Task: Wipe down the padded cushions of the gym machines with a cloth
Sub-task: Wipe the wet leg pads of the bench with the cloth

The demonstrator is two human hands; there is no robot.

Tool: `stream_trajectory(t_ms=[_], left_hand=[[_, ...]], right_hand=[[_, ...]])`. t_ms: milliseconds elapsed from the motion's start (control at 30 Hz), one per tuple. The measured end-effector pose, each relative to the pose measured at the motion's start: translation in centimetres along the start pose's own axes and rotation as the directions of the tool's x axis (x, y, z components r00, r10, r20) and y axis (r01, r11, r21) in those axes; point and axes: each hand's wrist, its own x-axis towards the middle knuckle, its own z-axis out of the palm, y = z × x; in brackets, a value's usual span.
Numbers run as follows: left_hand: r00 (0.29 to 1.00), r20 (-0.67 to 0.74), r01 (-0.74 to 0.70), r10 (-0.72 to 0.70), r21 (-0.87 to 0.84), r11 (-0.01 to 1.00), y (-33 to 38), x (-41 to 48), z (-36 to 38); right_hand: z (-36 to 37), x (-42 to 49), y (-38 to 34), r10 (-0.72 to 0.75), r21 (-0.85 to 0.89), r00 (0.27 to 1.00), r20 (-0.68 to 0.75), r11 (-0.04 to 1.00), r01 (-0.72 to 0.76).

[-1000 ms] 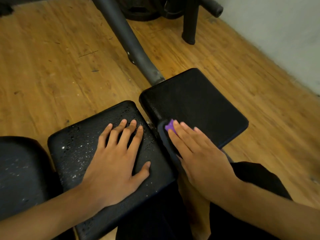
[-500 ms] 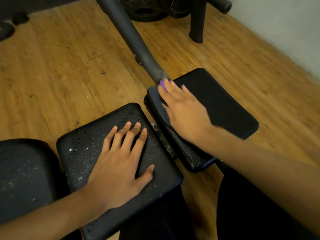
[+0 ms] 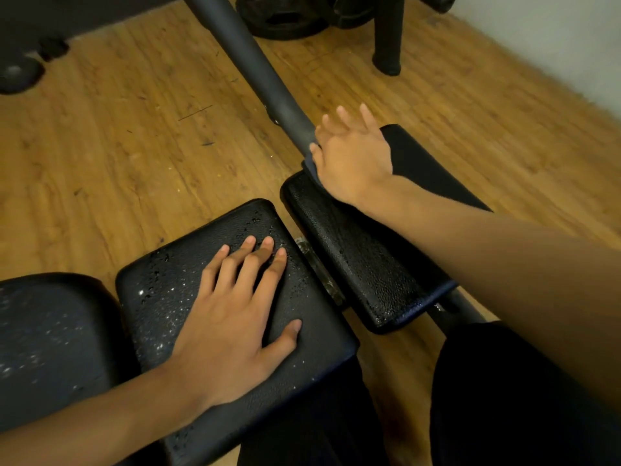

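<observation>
While I watch the head cam, count is: 3 black pads, 2 hands, 1 cloth, 1 grey frame tube.

Left hand (image 3: 232,317) lies flat, palm down, on the middle pad (image 3: 161,297). Its fingers (image 3: 250,264) are straight and slightly spread with the thumb out to the side, holding nothing, just resting on the vinyl.

Right hand (image 3: 353,153) is reached out w/ the forearm crossing the right pad (image 3: 369,274), palm down at that pad's far left corner, right beside the lower end of the tube (image 3: 248,58). Its fingers are stretched out and fanned, tips past the pad's far edge. They're blurred, but I see no curl round anything.

Cloth (image 3: 312,173) sits under the right palm. Only a dark blue-grey fold shows at the thumb side, against the pad corner; the rest is hidden, so I can't tell its shape.

Pads are pebbled black vinyl w/ rounded corners. The middle one is speckled w/ shiny droplets, mostly left of the hand and near the fingertips. The right pad shows fine droplets on its near half. The left pad (image 3: 50,331), only partly in frame, has pale specks too.

Wood floor (image 3: 117,146) lies below everything, w/ a weight plate (image 3: 285,18) and a black post (image 3: 388,35) at the top.
</observation>
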Motion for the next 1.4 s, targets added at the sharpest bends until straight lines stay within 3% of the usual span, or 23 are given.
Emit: stream_trajectory(t_ms=[133,233,400,467,567,767,867,967,1067,1200,1300,1400], left_hand=[[1.0,0.011,-0.01,0.01,0.01,1.0,0.0,0.1,0.0],[1.0,0.012,-0.013,0.012,0.023,1.0,0.1,0.2,0.0],[0.999,0.032,-0.021,0.02,0.056,0.998,0.1,0.2,0.0],[0.999,0.05,-0.024,0.021,0.057,0.998,0.1,0.1,-0.1],[0.998,0.065,-0.021,0.018,0.038,0.999,0.1,0.2,-0.2],[0.997,0.073,-0.026,0.023,0.041,0.999,0.1,0.3,-0.3],[0.997,0.074,-0.027,0.024,0.037,0.999,0.0,0.3,-0.3],[0.997,0.068,-0.033,0.031,0.035,0.999,0.0,0.2,-0.2],[0.998,0.067,-0.019,0.018,0.024,1.0,0.1,0.1,-0.2],[0.998,0.065,-0.015,0.014,0.017,1.0,0.1,0.3,-0.3],[0.998,0.057,-0.008,0.007,0.02,1.0,0.1,0.3,-0.2],[1.0,0.023,-0.014,0.014,0.015,1.0,0.0,0.3,-0.1]], right_hand=[[-0.4,-6.6,2.3,-0.16,0.197,0.987,-0.01,0.968,0.158],[0.1,-12.7,5.0,-0.246,0.101,0.969,-0.014,0.964,0.246],[0.6,-5.1,9.5,-0.066,0.037,0.996,-0.056,0.997,0.068],[0.3,-0.6,10.0,-0.079,0.078,0.997,-0.014,0.994,0.08],[-0.2,0.7,7.8,-0.047,0.089,0.993,-0.113,0.994,0.057],[0.2,-1.5,-1.4,-0.323,-0.015,0.934,-0.15,0.946,0.324],[-0.2,-0.5,1.4,-0.442,0.033,0.889,-0.119,0.893,0.448],[-1.1,1.8,6.8,-0.315,0.128,0.948,-0.033,0.94,0.317],[-1.2,2.3,5.8,-0.185,0.128,0.981,-0.059,0.973,0.191],[-0.2,0.4,-4.0,-0.335,0.036,0.937,-0.098,0.94,0.34],[-0.4,-0.1,-3.7,-0.457,0.109,0.878,-0.143,0.874,0.473],[-0.9,2.1,3.3,-0.276,0.145,0.961,-0.026,0.95,0.277]])
